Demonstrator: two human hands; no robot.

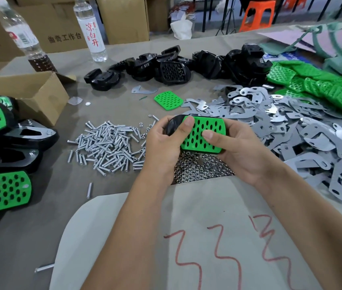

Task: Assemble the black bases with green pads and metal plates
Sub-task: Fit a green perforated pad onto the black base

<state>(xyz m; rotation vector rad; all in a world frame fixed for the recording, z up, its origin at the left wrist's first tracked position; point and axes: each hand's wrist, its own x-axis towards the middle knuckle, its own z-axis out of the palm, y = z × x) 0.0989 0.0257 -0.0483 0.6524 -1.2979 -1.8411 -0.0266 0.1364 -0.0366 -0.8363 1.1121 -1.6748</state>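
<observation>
Left hand: your left hand (163, 141) grips the black base (173, 124) at its left end, thumb curled over onto the green pad (204, 135).
Right hand: your right hand (237, 147) cups the right end of the same piece, thumb pressing flat on the pad's face, fingers wrapped underneath.
Base and pad: the pad lies on top of the base, holes up, held above the worktop (29, 237) right over the nuts (199, 168).
Screws: a loose heap of screws (107, 147) sits just left of your hands.
Plates: grey metal plates (291, 132) spread across the right side, some reaching near your right wrist.
Spare parts: more black bases (165, 65) are piled at the back, green pads (323, 84) heaped at back right, one single pad (168, 100) lying alone between them and your hands.
Finished pieces: assembled units (0, 155) are stacked at far left, beside a cardboard box (29, 95).
</observation>
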